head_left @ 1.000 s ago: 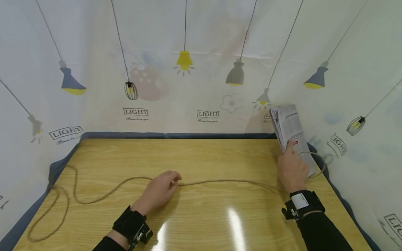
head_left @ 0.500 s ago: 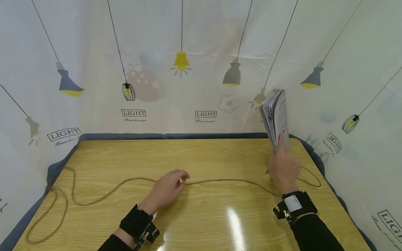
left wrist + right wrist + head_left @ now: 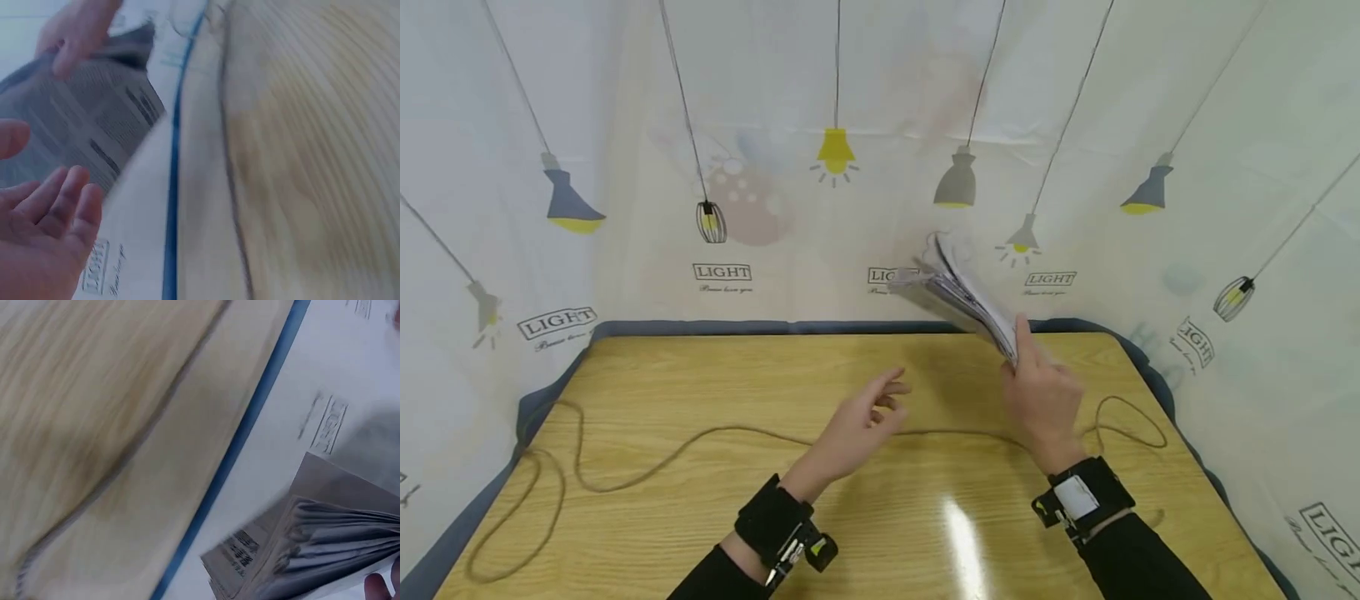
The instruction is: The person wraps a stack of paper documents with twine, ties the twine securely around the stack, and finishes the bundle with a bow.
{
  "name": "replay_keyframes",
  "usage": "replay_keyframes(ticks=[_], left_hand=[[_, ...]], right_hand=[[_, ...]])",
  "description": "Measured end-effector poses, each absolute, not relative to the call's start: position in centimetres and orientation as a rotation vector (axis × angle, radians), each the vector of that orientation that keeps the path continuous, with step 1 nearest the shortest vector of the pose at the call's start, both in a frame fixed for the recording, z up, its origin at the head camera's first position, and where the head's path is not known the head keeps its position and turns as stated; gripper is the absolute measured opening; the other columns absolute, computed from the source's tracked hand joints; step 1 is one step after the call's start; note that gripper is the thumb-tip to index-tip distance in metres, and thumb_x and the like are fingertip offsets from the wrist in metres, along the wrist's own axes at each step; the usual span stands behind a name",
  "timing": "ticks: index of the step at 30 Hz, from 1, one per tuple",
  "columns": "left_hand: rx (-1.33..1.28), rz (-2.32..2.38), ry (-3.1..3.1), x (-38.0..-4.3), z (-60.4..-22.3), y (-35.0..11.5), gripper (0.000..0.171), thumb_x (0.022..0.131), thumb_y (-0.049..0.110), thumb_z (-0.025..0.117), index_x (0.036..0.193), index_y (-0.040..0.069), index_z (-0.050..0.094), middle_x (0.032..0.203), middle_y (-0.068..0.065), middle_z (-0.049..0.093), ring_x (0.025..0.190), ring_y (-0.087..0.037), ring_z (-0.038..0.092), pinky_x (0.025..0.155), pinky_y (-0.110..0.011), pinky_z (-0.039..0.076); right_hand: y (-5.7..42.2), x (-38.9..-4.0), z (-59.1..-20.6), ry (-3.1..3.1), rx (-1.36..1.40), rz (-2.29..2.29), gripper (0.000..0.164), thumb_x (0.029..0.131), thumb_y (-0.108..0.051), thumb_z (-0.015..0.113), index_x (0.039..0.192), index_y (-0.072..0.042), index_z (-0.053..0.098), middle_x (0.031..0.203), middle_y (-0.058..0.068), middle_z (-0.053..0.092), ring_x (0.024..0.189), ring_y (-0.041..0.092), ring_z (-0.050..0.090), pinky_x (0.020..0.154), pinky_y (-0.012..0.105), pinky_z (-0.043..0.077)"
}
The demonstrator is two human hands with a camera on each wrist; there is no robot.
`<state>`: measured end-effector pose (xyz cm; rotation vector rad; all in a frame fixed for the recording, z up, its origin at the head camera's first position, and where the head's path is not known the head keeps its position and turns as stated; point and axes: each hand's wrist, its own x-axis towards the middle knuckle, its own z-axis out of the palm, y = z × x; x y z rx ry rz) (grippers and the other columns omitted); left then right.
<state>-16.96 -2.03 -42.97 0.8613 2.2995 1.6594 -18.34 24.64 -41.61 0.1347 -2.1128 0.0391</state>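
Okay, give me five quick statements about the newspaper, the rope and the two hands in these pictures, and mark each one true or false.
1. The right hand holds the newspaper. True.
2. The rope lies across the table. True.
3. The newspaper lies flat on the table. False: it is held up off the table.
4. The left hand grips the rope. False: the left hand holds nothing.
5. Behind the table, the backdrop shows printed lamps. True.
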Motion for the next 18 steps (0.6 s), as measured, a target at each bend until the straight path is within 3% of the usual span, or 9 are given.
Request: replay_keyframes(ticks=[5, 9, 12, 15, 18], left_hand=[[0.749, 1.828, 1.961, -16.3, -41.0, 0.8, 0.065, 0.099, 0.035, 0.051, 0.152, 0.017, 0.017, 0.153, -0.005, 0.033, 0.131, -0.023, 0.040, 0.105, -0.043, 0.038], [0.648, 2.003, 1.765, -15.6, -40.2, 2.1, 0.065, 0.099, 0.035, 0.050, 0.152, 0.024, 0.014, 0.156, 0.001, 0.023, 0.137, -0.021, 0.033, 0.111, -0.044, 0.031], [0.610, 2.173, 1.680, -15.4, -39.7, 2.4, 0.064, 0.099, 0.031, 0.052, 0.152, 0.024, 0.015, 0.156, 0.004, 0.022, 0.138, -0.017, 0.030, 0.112, -0.043, 0.029], [0.541, 2.315, 1.636, -15.5, -39.0, 2.3, 0.065, 0.098, 0.030, 0.054, 0.151, 0.016, 0.019, 0.153, -0.003, 0.029, 0.135, -0.017, 0.035, 0.111, -0.041, 0.032], [0.440, 2.402, 1.623, -15.7, -38.4, 1.8, 0.064, 0.097, 0.034, 0.055, 0.149, 0.011, 0.025, 0.148, -0.010, 0.037, 0.131, -0.020, 0.042, 0.108, -0.042, 0.035]], right_hand=[[21.9, -18.0, -40.9, -2.072, 0.256, 0.032, 0.054, 0.081, -0.009, 0.059, 0.135, -0.004, 0.053, 0.072, 0.015, 0.069, 0.039, 0.021, 0.043, 0.039, 0.033, 0.033], [20.2, -17.3, -40.5, -2.055, 0.358, 0.035, 0.059, 0.078, -0.007, 0.064, 0.136, -0.006, 0.052, 0.075, 0.010, 0.070, 0.041, 0.018, 0.046, 0.044, 0.032, 0.040], [19.2, -17.0, -40.3, -2.039, 0.418, 0.030, 0.058, 0.079, -0.010, 0.068, 0.135, -0.007, 0.053, 0.075, 0.008, 0.070, 0.043, 0.017, 0.048, 0.048, 0.033, 0.042], [18.4, -16.6, -40.4, -2.067, 0.472, 0.007, 0.059, 0.079, -0.014, 0.072, 0.134, -0.007, 0.054, 0.075, 0.006, 0.069, 0.046, 0.017, 0.051, 0.050, 0.033, 0.043], [17.8, -16.2, -40.8, -2.098, 0.537, -0.035, 0.063, 0.075, -0.012, 0.074, 0.134, -0.006, 0.054, 0.067, 0.003, 0.064, 0.045, 0.013, 0.045, 0.050, 0.030, 0.041]])
